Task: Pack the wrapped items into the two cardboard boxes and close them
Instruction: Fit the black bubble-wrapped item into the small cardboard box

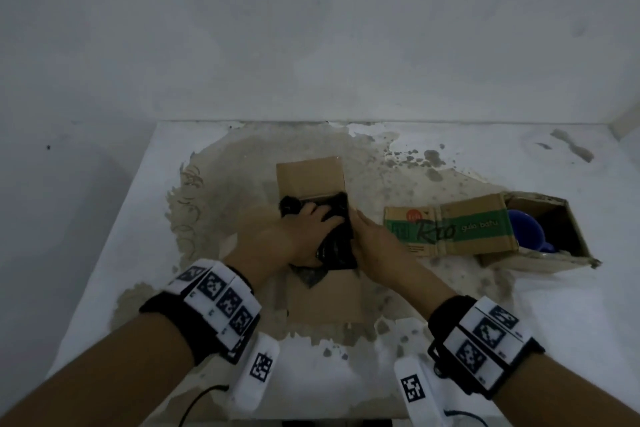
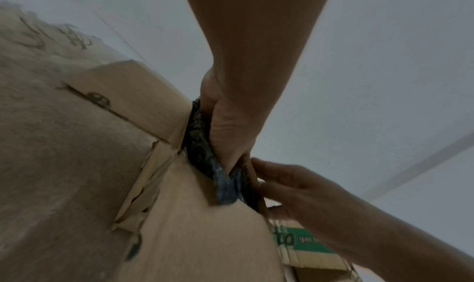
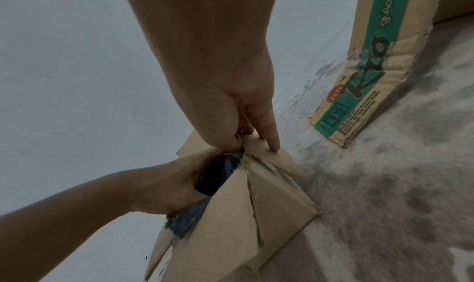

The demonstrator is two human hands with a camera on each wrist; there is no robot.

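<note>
A small plain cardboard box (image 1: 311, 177) stands at the table's centre with its far and near flaps laid open. A black plastic-wrapped item (image 1: 337, 243) sits in its mouth and sticks out above the rim. My left hand (image 1: 317, 230) lies over this wrapped item (image 2: 202, 146), fingers curled round its top. My right hand (image 1: 363, 232) is at the box's right side and pinches the side flap (image 3: 266, 150) between thumb and fingers, index finger straight along the outside. How deep the item sits is hidden.
A second cardboard box (image 1: 568, 215) lies open at the right with a blue mug (image 1: 524, 229) inside. Its green-printed flap (image 1: 450, 229) reaches toward my right hand. The white table (image 1: 519, 305) has worn brown patches and ends at the back wall.
</note>
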